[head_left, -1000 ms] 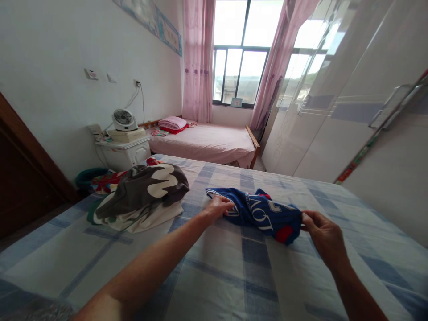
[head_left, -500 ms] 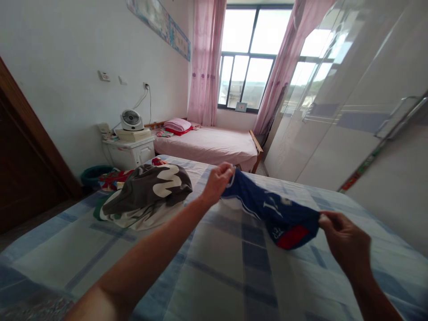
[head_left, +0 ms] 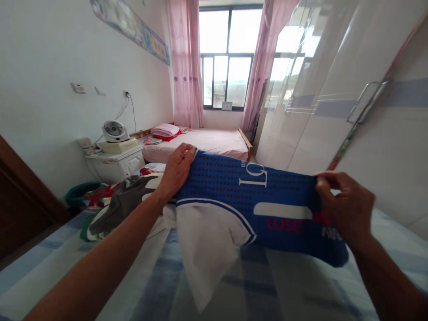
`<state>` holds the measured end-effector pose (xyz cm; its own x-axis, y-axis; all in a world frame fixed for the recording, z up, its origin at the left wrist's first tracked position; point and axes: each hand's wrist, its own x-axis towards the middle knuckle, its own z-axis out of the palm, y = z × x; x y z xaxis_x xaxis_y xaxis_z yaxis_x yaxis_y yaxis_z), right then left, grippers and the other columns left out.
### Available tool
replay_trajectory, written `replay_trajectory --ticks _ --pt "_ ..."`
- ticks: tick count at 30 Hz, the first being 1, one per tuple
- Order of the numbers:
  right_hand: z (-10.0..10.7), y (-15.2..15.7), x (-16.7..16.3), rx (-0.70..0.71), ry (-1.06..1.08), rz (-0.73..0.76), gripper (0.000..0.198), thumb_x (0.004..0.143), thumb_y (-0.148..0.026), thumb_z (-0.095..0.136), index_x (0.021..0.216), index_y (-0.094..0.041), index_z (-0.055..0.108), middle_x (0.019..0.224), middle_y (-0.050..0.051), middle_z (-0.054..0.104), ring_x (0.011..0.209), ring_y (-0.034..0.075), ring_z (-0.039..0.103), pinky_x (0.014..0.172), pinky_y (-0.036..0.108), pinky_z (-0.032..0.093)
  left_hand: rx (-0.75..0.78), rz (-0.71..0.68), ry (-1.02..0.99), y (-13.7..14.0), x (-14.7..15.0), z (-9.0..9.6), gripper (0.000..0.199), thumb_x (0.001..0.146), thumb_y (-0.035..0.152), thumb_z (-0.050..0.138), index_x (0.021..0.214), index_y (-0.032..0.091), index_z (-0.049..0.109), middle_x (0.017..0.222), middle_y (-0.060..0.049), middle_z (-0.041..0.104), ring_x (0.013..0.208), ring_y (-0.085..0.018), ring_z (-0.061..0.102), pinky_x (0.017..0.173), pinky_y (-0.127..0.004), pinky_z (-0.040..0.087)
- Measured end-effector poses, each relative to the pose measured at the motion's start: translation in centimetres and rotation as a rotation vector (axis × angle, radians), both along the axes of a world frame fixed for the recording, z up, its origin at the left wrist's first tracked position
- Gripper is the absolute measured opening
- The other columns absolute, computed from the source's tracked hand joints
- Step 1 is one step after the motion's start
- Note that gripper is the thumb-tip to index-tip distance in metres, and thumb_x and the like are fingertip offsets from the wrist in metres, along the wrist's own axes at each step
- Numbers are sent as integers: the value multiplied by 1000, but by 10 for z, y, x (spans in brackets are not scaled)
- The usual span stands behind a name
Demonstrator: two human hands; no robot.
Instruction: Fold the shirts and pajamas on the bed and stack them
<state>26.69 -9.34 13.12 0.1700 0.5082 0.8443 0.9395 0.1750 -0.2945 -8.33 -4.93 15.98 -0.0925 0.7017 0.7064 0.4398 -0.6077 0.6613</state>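
A blue sports shirt [head_left: 227, 178] with white and red lettering hangs stretched between my two hands above the bed. My left hand [head_left: 177, 169] pinches its upper left corner, and my right hand [head_left: 346, 205] grips the upper right end. Below the left part droops a white section [head_left: 207, 245] edged with blue and white trim. The shirt's lower edge sags close to the checked bedsheet [head_left: 150, 272]; whether they touch I cannot tell. Behind my left forearm lies a grey-brown garment [head_left: 122, 205] with a cream print, partly hidden by the arm.
Beyond this bed stands a second bed [head_left: 214, 140] with folded pink bedding [head_left: 165, 129]. A white nightstand [head_left: 125, 162] at the left carries a small fan [head_left: 114, 130]. A tall glossy wardrobe [head_left: 307, 133] lines the right side. A green basin [head_left: 78, 192] sits by the left wall.
The shirt was bunched and folded narrow; now it is spread wider and raised, showing lettering and the white section. My left hand has moved left and up, my right hand up. The view has turned right.
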Motion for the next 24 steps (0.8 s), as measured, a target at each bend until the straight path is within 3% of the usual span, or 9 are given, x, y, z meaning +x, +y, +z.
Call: replay_trajectory --ticks 4,6,8,11,14,16,19,22,24 --pt "12 10 -8 94 90 -7 32 89 -38 39 99 -20 63 89 9 66 80 23 62 78 37 46 54 60 -107 10 7 -1 17 87 34 49 78 21 55 59 5 42 50 -9 36 44 -19 30" --pt "10 8 -10 5 122 19 31 87 -39 41 95 -20 63 77 6 64 68 20 60 69 35 46 -69 13 -144 7 6 -8 18 85 37 52 78 20 56 61 4 47 51 -10 40 45 -19 33" --pt "0 -1 -8 -237 153 120 30 84 -42 44 90 -20 63 64 2 60 54 16 54 55 30 44 -334 -102 -167 -5 -4 -21 23 82 42 55 82 19 58 63 3 52 52 -11 45 46 -20 37" --pt "-27 -28 6 -740 180 419 33 84 -47 44 83 -20 62 58 0 56 49 13 50 46 25 41 -782 -307 -41 -34 -33 -50 37 81 51 55 96 18 61 72 0 60 59 -13 54 52 -21 43" --pt "-58 -48 27 -1063 185 579 37 86 -51 42 85 -21 63 65 0 61 54 13 54 50 24 44 -970 -388 295 -60 -67 -80 40 81 53 54 96 18 65 81 -2 65 67 -15 59 57 -21 44" --pt "-77 -47 40 -1090 178 519 39 86 -53 42 96 -22 63 76 2 66 60 15 59 55 26 47 -943 -295 431 -66 -82 -96 42 83 54 49 97 18 66 82 -3 67 71 -18 61 61 -23 47" --pt "-101 -27 50 -975 144 333 49 83 -56 43 112 -20 61 98 7 69 69 19 64 69 33 51 -705 -13 516 -55 -85 -113 46 85 53 44 107 17 62 98 -7 69 86 -22 64 79 -30 48" --pt "-118 -3 44 -884 64 214 64 79 -59 46 127 -16 53 124 13 59 78 22 66 81 40 50 -456 185 663 -33 -70 -124 51 86 50 44 122 16 55 131 -12 54 107 -26 58 94 -35 43" --pt "-123 5 34 -892 -16 218 62 78 -56 48 126 -17 54 127 13 57 89 25 65 84 40 49 -421 264 796 -21 -56 -129 56 85 48 47 132 18 47 139 -12 46 115 -27 55 92 -35 44"
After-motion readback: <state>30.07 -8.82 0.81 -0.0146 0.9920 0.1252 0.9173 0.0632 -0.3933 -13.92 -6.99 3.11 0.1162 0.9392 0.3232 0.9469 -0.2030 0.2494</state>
